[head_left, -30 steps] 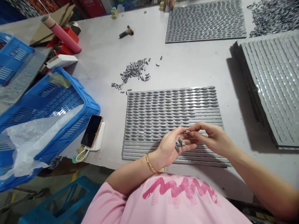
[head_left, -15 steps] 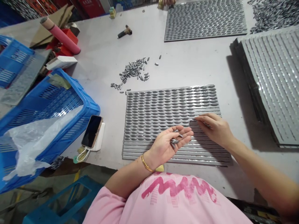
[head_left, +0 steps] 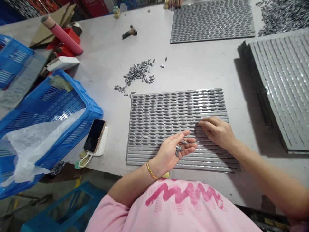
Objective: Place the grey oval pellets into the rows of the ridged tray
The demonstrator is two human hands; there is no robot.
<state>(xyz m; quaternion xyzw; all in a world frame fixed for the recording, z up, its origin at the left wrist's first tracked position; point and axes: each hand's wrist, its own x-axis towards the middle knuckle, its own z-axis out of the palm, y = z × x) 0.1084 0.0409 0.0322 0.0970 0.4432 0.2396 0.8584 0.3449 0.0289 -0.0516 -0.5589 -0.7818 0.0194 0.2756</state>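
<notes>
My left hand lies palm up above the lower part of a grooved grey board, with a few spindle-shaped grey metal pieces resting loosely across its fingers and palm. My right hand rests on the board to the right, its fingers curled over the grooves. Anything under those fingers is hidden. Rows of matching pieces fill the upper part of the board, and the lowest grooves show bare. A loose pile of these pieces lies on the grey table beyond the board.
A blue perforated crate with a plastic bag stands at the left, beside a phone. More filled boards and a tall stack lie ahead and right. A co-worker's hand shows at the top edge.
My right hand has moved from above my left palm out to the board at the right. My left hand has opened flatter, and the pieces have shifted toward its fingers.
</notes>
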